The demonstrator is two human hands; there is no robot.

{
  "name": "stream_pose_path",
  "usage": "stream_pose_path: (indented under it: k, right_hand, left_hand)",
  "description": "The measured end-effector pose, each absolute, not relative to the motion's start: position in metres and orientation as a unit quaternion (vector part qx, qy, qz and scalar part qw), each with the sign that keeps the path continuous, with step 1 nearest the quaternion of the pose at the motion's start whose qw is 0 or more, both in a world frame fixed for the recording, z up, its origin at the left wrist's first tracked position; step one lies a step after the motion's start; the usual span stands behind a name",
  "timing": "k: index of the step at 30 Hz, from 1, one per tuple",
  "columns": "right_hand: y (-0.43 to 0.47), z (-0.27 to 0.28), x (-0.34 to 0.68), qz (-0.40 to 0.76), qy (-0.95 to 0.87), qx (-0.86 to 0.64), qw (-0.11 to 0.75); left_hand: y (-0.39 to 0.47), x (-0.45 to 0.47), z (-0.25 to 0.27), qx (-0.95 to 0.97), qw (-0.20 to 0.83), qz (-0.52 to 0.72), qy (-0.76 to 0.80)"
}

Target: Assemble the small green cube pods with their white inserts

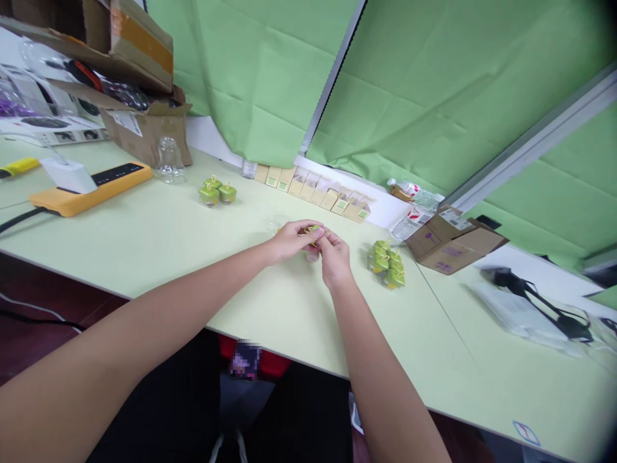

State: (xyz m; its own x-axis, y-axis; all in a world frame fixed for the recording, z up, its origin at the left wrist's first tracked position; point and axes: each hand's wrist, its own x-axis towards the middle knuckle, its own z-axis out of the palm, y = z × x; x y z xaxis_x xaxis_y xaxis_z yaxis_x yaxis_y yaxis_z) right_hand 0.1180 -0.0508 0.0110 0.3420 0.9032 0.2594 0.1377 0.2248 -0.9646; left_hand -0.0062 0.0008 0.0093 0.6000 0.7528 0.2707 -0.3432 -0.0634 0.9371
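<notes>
My left hand (290,242) and my right hand (334,256) meet above the table, fingertips pinched together. Between them is a small green lid with a yellow loop (315,233), partly covered by my fingers. Just below the fingers shows a pale, see-through piece (312,254); whether it joins the lid I cannot tell. Behind my left hand lies a clear plastic piece (276,225). To the right stands a cluster of small clear cups with green lids and yellow loops (387,263). A smaller group of green-lidded cups (216,191) stands back left.
A row of small cardboard boxes (313,190) lines the wall. On the left are an orange power strip (91,190), a clear bottle (169,161) and a cardboard box (149,132). Plastic bottles (414,206), another carton (453,241) and black straps (540,302) lie right.
</notes>
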Motion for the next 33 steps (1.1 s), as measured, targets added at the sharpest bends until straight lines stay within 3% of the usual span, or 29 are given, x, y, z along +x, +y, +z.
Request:
stream_pose_path:
  k: [8,16,33]
  right_hand:
    - [-0.049,0.012,0.117,0.302,-0.471,-0.534,0.634]
    - [-0.055,0.030,0.124,0.331,-0.351,-0.483,0.731]
    - [-0.046,0.014,0.133,0.285,-0.349,-0.550,0.703]
  left_hand:
    - [0.001,-0.006,0.013,0.553,0.702,0.421,0.157]
    - [0.014,-0.013,0.012,0.501,0.693,0.461,0.238]
    - [0.012,-0.011,0.006,0.541,0.676,0.409,0.288]
